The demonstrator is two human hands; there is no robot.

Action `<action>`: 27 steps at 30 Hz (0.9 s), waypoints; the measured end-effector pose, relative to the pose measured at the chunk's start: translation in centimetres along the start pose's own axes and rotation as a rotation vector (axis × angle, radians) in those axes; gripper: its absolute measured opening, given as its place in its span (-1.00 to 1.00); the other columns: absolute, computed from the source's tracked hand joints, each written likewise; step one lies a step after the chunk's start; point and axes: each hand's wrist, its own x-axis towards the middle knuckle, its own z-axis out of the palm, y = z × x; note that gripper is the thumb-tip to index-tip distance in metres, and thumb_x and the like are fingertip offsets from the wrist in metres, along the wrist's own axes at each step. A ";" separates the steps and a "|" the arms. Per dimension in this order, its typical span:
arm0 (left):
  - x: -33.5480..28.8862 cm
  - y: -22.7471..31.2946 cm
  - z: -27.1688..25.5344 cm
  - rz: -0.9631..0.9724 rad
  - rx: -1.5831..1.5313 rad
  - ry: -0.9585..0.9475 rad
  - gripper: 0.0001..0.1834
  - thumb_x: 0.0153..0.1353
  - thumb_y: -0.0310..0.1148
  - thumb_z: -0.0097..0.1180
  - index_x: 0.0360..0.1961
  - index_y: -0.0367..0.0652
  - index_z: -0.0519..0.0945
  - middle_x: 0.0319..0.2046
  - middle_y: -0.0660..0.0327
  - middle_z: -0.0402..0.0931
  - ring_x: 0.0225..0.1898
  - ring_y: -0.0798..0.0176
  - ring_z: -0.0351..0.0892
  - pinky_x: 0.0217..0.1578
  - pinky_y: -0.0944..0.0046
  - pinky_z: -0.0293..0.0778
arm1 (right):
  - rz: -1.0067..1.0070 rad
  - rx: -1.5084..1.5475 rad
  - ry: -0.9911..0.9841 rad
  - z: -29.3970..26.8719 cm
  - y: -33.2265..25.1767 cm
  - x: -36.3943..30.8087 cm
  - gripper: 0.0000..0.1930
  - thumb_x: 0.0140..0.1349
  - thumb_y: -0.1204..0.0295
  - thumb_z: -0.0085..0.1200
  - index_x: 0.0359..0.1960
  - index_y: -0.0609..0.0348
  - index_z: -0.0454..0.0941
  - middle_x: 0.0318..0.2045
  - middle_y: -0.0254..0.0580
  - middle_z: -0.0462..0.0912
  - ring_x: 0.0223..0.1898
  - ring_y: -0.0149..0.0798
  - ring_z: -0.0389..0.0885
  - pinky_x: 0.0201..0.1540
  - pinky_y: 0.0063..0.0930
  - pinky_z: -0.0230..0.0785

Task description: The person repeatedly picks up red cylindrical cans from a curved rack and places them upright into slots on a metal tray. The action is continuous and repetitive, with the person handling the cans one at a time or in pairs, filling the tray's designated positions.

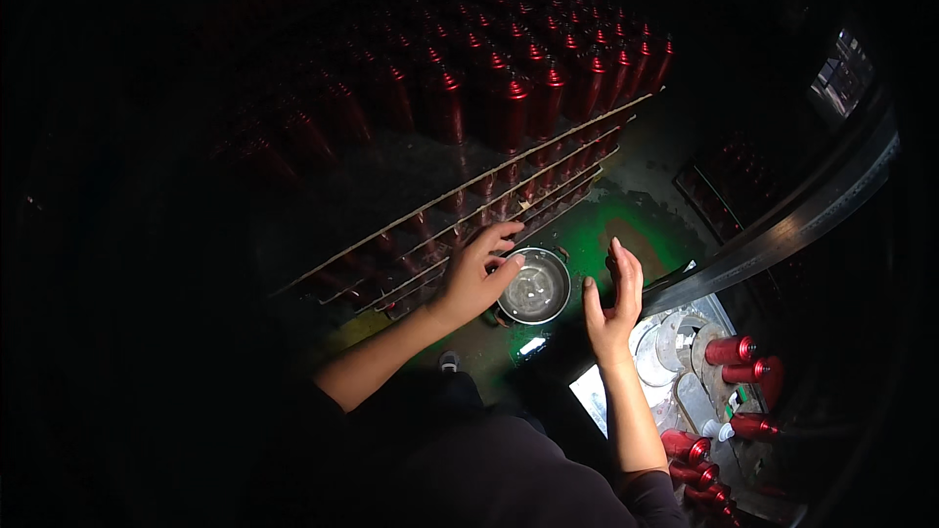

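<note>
My left hand point(477, 282) hovers with its fingers bent and the thumb apart, and nothing shows in it. It overlaps the left side of a round metal pot point(534, 295) with side handles, which is below it. Across from it, my right hand point(616, 308) is raised with thumb and fingers spread, also holding nothing. That hand is nearest a lit machine table point(592, 396) on the right. Red metallic bottles point(732, 350) with stepped necks lie around a round fixture there, several of them on their sides.
Stacked boards point(411, 225) ahead carry rows of upright red bottles point(509, 112). A curved metal rail point(782, 240) arcs across the right side. Green light falls on the floor point(587, 235) beyond the pot. My shoe point(449, 362) shows below. Much of the surroundings is dark.
</note>
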 end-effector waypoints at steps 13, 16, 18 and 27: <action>6.1 -5.4 -41.2 -0.080 1.168 0.782 -0.10 0.14 -0.16 0.40 0.47 0.38 0.22 0.45 -0.20 -0.01 0.44 -0.36 0.02 0.35 -0.31 0.17 | 0.047 -0.452 -0.120 23.6 4.3 22.7 -0.22 0.09 0.30 0.37 0.40 -0.42 0.34 0.40 0.41 0.06 0.35 0.44 0.22 0.38 0.06 0.24; 6.5 -7.7 -44.0 0.160 0.990 0.652 -0.13 0.13 -0.16 0.42 0.45 0.36 0.27 0.39 -0.26 0.07 0.40 -0.35 0.13 0.30 -0.24 0.29 | 0.046 -0.517 -0.072 26.3 4.8 23.7 -0.24 0.04 0.28 0.41 0.34 -0.43 0.39 0.40 0.24 0.13 0.24 0.41 0.32 0.28 0.07 0.36; 7.1 -9.1 -44.8 0.176 1.069 0.651 -0.18 0.13 -0.12 0.42 0.42 0.33 0.33 0.36 -0.31 0.09 0.39 -0.37 0.14 0.27 -0.23 0.34 | 0.022 -0.549 -0.023 27.5 5.1 24.2 -0.29 0.02 0.23 0.42 0.28 -0.46 0.46 0.35 0.10 0.22 0.12 0.33 0.40 0.14 0.05 0.47; 7.0 -7.6 -42.5 0.117 1.091 0.714 -0.42 0.25 -0.06 0.34 0.28 0.20 0.51 0.32 -0.22 0.21 0.33 -0.28 0.24 0.22 -0.17 0.43 | 0.039 -0.357 0.077 26.9 6.3 22.5 -0.38 -0.07 0.34 0.44 0.13 -0.29 0.58 0.27 0.07 0.33 0.16 0.27 0.34 0.19 0.01 0.43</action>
